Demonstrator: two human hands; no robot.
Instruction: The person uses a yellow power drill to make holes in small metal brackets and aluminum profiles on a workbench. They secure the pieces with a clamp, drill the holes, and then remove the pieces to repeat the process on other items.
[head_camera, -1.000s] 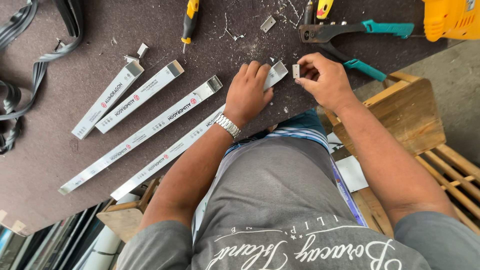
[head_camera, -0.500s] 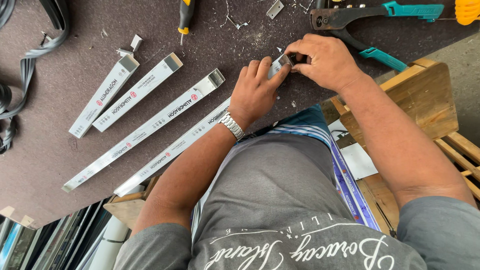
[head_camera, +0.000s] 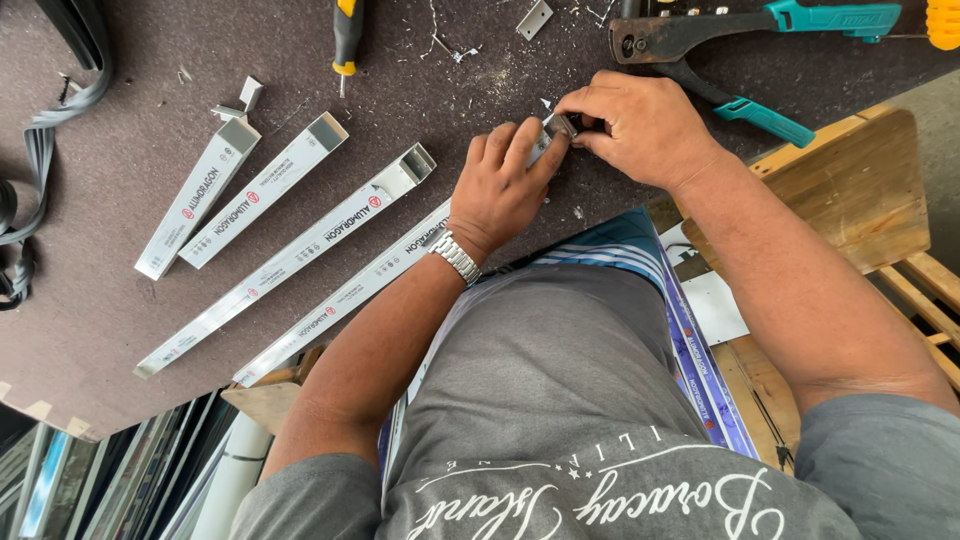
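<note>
The left hand (head_camera: 505, 185) lies palm-down on the upper end of the nearest profile (head_camera: 345, 295), a long, pale aluminium channel with small printed marks and a red spot along its face; the fingers are bent loosely over it, and the thumb and forefinger close on its tip; a steel watch (head_camera: 457, 257) sits on the wrist. The right hand (head_camera: 640, 125) meets it from the other side, curled nearly closed, its fingertips pinching a small grey metal piece (head_camera: 562, 124) right at the profile's end; how that piece sits against the end is hidden by the fingers.

The profile runs slantwise across the dark board (head_camera: 120, 350), from under the left hand down to its lower left end near the board's edge; its open end, where visible on its neighbours, shows a squared U-shaped section. Three more profiles lie to its left, fanned out and apart from one another: a long one (head_camera: 290, 260) just beside it, then two short ones (head_camera: 265, 190) (head_camera: 195, 205); a small bent metal clip (head_camera: 245, 100) rests near the tip of the farthest.

Above the hands lies a hand riveter (head_camera: 720, 50) with teal grips, one handle passing just beside the right hand; a screwdriver (head_camera: 346, 35) with a black and yellow handle lies further left, well apart; metal shavings (head_camera: 445, 45) are scattered between them; a grey rubber strip (head_camera: 40, 150) curls at the board's left edge; a wooden frame (head_camera: 860, 200) stands to the right.
</note>
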